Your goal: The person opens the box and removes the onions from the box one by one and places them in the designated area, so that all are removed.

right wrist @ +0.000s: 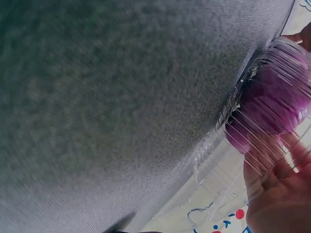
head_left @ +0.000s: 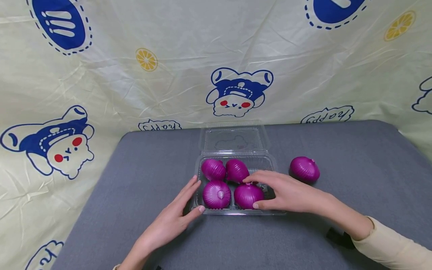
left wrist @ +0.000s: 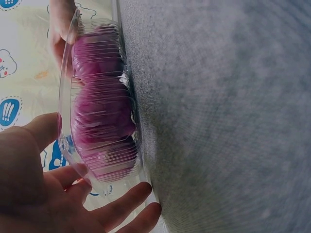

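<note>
Clamshell [head_left: 233,212]: clear, ribbed plastic, lid [head_left: 233,138] folded back, lower centre of the head view.
Gripped onion [head_left: 248,197]: round, glossy purple, at the clamshell's lower right.
Right hand [head_left: 288,191]: thumb and fingers curled around that onion.
Left hand [head_left: 172,221]: fingers extended, grasping nothing, at the clamshell's left edge.
Three packed onions [head_left: 217,194]: bulbous, finely streaked.
Loose onion [head_left: 305,169]: right of centre, on matte gray cloth [head_left: 135,168].

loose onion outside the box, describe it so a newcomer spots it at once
On the grey table sits an open clear plastic box with four purple onions in it. Right of the box, beyond the right hand, lies the loose onion. Unlike the four, it rests directly on the table.
</note>
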{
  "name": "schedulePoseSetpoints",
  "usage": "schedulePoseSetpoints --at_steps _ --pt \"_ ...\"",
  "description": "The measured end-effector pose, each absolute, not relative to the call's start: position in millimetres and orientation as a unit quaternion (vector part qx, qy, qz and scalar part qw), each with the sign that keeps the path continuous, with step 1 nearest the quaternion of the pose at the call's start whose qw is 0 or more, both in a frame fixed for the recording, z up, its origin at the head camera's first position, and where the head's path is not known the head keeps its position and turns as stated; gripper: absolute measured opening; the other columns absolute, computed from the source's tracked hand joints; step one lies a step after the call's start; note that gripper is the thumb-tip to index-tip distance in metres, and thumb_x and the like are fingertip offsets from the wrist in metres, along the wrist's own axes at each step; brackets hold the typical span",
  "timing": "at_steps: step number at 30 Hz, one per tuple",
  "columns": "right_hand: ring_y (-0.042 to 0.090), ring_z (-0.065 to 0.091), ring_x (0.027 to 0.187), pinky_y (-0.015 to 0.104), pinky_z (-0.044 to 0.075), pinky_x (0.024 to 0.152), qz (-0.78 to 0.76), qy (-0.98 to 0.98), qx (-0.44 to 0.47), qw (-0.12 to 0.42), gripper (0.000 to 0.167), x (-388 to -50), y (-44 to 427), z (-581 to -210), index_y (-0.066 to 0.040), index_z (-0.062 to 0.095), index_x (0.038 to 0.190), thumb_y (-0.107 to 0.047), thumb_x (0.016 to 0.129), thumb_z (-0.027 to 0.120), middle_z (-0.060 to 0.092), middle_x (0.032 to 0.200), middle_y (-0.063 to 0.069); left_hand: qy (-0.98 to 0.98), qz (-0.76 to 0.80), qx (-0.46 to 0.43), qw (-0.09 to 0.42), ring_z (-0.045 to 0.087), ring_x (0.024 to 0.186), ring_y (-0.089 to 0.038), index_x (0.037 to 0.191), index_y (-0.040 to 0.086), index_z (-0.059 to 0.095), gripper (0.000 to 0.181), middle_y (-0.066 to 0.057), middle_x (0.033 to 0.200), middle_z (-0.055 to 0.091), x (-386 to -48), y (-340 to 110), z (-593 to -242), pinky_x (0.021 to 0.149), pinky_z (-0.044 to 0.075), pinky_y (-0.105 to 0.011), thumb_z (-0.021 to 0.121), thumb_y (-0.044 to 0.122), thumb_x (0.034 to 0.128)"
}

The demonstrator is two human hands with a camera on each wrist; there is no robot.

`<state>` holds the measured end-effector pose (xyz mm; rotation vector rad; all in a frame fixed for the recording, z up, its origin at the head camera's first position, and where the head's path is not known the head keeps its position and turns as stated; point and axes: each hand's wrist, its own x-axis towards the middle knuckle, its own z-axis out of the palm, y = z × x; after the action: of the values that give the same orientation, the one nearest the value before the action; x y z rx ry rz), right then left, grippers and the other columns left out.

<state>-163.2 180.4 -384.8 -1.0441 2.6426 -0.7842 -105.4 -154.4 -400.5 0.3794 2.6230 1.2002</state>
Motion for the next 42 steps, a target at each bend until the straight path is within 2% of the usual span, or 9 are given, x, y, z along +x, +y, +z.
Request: schedulePoseSetpoints --at_steps 4,8,12,16,19,24,30,42 --pt "0.012 0.051 0.121 0.042 0.050 0.091 -0.259 0.892 -0.357 0.096 0.061 -164.3 179.8 -385.1 -0.032 0.057 0.135 -0.059 0.082 0.071 0.053 0.134 -0.015 0.896 0.409 0.129 0.115 0.018 0.145 -0.009 0.156 0.031 0.030 0.072 0.025 0.159 0.012 -105.2 -154.3 -400.0 0.111 0.026 -0.055 0.066 0.041 0.0938" --pt "0.015 0.054 0.116 0.042 0.051 0.088 -0.242 0.898 -0.357 0.089 0.063 -163.8 179.1 -385.3 -0.029 0.056 0.136 -0.063 0.084 0.066 0.055 0.135 -0.010 0.897 0.408 0.126 0.114 0.019 0.145 -0.010 0.155 0.032 0.030 0.072 0.025 0.159 0.012 -104.5 -154.1 -400.1 0.111 0.027 -0.056 0.066 0.042 0.0937" --pt "0.015 0.056 0.108 0.037 0.052 0.080 -0.225 0.904 -0.353 0.085 0.066 -162.9 176.2 -384.5 -0.027 0.056 0.138 -0.066 0.085 0.062 0.057 0.135 -0.007 0.896 0.410 0.124 0.113 0.019 0.145 -0.010 0.155 0.033 0.031 0.071 0.025 0.159 0.012 -104.0 -153.8 -399.8 0.111 0.027 -0.056 0.066 0.041 0.0936" --pt "0.013 0.054 0.097 0.030 0.049 0.071 -0.219 0.912 -0.335 0.091 0.069 -162.1 171.7 -383.9 -0.029 0.056 0.136 -0.071 0.082 0.062 0.061 0.127 -0.011 0.895 0.412 0.125 0.114 0.019 0.145 -0.009 0.155 0.033 0.030 0.071 0.025 0.159 0.012 -103.5 -154.0 -399.2 0.111 0.027 -0.056 0.066 0.040 0.0939" --pt "0.013 0.053 0.095 0.029 0.047 0.068 -0.218 0.915 -0.325 0.093 0.069 -161.9 170.3 -384.2 -0.031 0.056 0.134 -0.073 0.080 0.062 0.062 0.120 -0.013 0.895 0.413 0.127 0.114 0.019 0.145 -0.009 0.155 0.033 0.030 0.071 0.025 0.159 0.012 -103.2 -154.2 -399.5 0.111 0.027 -0.056 0.066 0.041 0.0940" --pt "0.014 0.053 0.098 0.029 0.048 0.068 -0.233 0.913 -0.321 0.096 0.065 -162.3 172.0 -385.3 -0.033 0.057 0.131 -0.071 0.079 0.065 0.062 0.114 -0.015 0.894 0.414 0.129 0.115 0.019 0.145 -0.009 0.155 0.032 0.030 0.072 0.026 0.159 0.012 -103.6 -154.2 -399.5 0.111 0.026 -0.056 0.066 0.042 0.0940" --pt "0.016 0.052 0.100 0.029 0.049 0.068 -0.266 0.906 -0.313 0.106 0.060 -162.8 174.0 -386.0 -0.035 0.057 0.128 -0.067 0.079 0.069 0.061 0.114 -0.015 0.894 0.414 0.129 0.115 0.019 0.145 -0.009 0.155 0.032 0.030 0.071 0.025 0.159 0.012 -103.4 -154.5 -399.6 0.111 0.026 -0.056 0.066 0.041 0.0941" --pt "0.017 0.050 0.112 0.043 0.048 0.083 -0.363 0.871 -0.306 0.129 0.055 -164.3 179.2 -385.9 -0.035 0.055 0.129 -0.049 0.080 0.077 0.058 0.120 -0.014 0.893 0.415 0.126 0.117 0.019 0.145 -0.009 0.155 0.032 0.030 0.071 0.025 0.159 0.012 -103.9 -154.0 -399.7 0.111 0.026 -0.056 0.066 0.039 0.0944"
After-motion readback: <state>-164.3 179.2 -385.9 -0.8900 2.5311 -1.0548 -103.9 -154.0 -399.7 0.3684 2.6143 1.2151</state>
